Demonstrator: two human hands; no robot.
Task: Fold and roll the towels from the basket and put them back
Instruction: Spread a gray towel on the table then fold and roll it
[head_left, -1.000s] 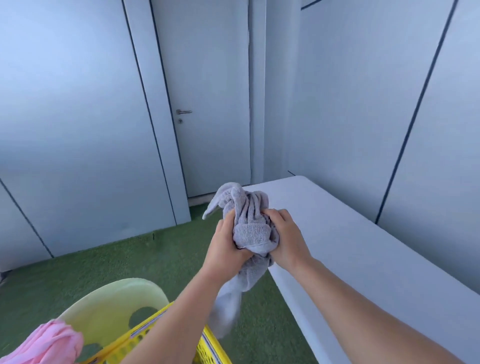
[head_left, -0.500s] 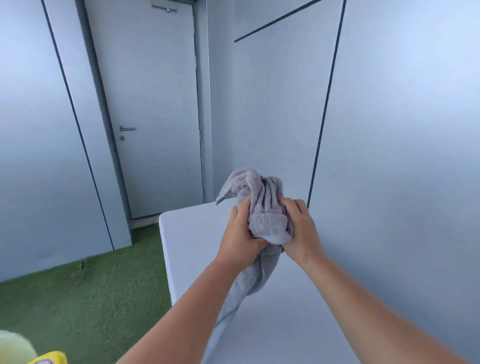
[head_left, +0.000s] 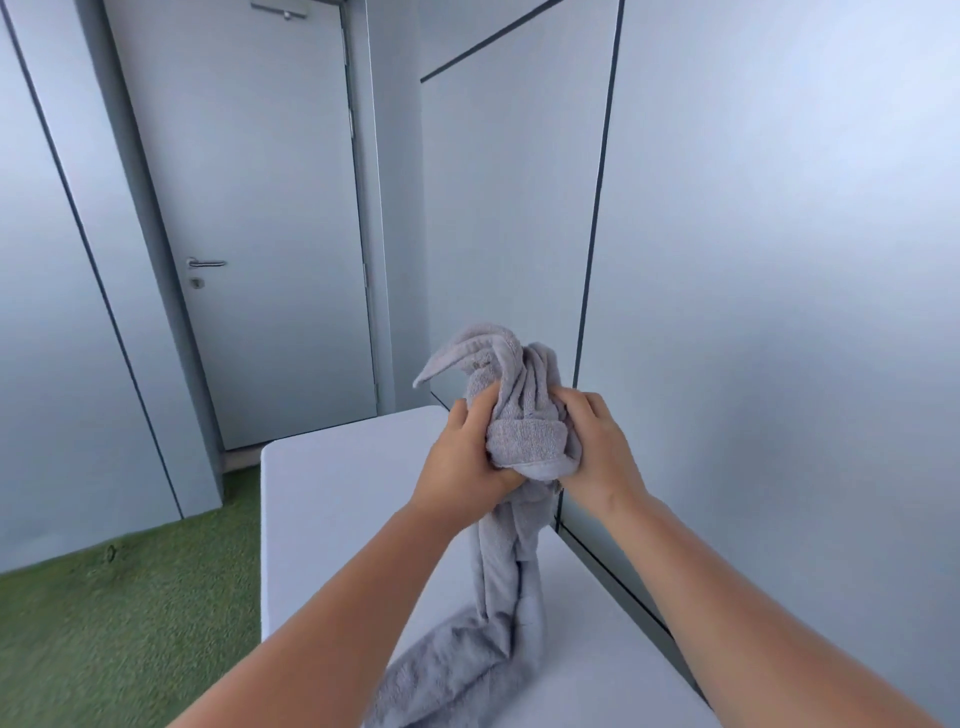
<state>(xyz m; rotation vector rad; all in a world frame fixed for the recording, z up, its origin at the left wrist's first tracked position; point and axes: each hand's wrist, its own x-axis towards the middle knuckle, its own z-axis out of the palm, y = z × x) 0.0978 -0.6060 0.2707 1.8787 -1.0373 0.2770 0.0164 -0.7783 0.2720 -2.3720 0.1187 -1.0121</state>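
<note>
Green turf-style flooring (head_left: 104, 597) and a closed door (head_left: 249, 234) frame the left of the scene as a person works a grey towel (head_left: 524, 431) over a white worktop (head_left: 337, 519). From the left, the left hand (head_left: 462, 457) grips the bunched upper part of the towel, its fingers (head_left: 460, 415) curled into the cloth. The right hand (head_left: 597, 452) clamps the same bundle from the other side, fingers (head_left: 576, 402) wrapped round the gathered folds.

The bundle is held in the air above the worktop, nearer its right edge, which runs along a pale wall panel (head_left: 779, 312). Below the hands the cloth drops in a twisted rope, and its lower end lies slack on the worktop towards the near edge. Its long axis runs roughly upright, from a loose corner poking up and to the left at the top to the tail resting below.

The towel looks light, thick and floppy, with no stiffness of its own and a nap unlikely to slip, so it will probably sag wherever it is unsupported. For folding, the likely best hold is two corners of one short edge, pinched and drawn apart so the cloth hangs flat.
</note>
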